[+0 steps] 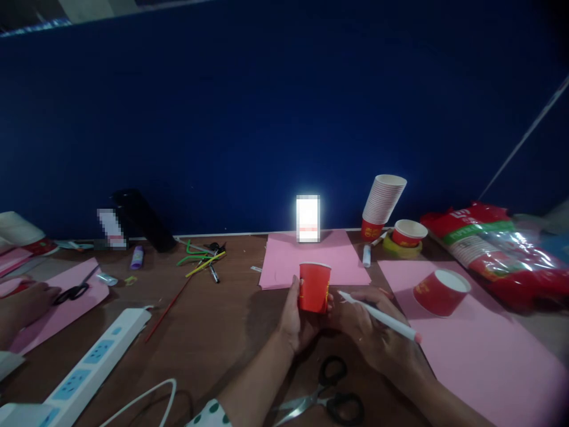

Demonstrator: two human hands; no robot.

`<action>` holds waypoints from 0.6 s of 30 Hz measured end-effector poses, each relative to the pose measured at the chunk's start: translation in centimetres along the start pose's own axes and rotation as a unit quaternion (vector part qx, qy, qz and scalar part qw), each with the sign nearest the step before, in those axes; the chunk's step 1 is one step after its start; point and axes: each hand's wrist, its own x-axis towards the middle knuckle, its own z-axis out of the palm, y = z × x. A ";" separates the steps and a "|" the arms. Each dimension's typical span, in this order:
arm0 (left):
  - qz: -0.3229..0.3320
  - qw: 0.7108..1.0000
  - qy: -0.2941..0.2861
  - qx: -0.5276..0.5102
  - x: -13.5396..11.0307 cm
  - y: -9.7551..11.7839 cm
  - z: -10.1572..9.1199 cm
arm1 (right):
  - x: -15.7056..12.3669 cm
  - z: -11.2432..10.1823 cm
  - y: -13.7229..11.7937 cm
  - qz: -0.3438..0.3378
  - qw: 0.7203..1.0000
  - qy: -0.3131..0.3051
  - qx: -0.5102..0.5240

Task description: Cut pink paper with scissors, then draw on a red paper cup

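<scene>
My left hand [294, 323] is wrapped round a red paper cup [315, 288], which stands upright with its white rim on top. In my right hand [377, 329] is a white marker pen [386, 321] with a pinkish end, its tip pointing left toward the cup but apart from it. Below the hands, scissors [326, 394] with black handles lie partly spread on the brown table. Behind the cup is a stack of pink paper [284, 261]. On another pink sheet [484, 367] to the right, a red paper cup [442, 292] rests tilted or upside down.
A bright blurred screen [308, 218] leans at the blue partition [267, 107]. Stacked paper cups [384, 198], a yellow tape roll [402, 246] and a red plastic bag [471, 249] stand right. A white power strip [95, 362] lies left, near another person's hand [26, 305].
</scene>
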 end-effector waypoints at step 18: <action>0.047 0.995 0.030 0.080 -0.4 -0.4 0.2 | -0.1 0.1 -0.2 -0.091 0.996 0.010 0.002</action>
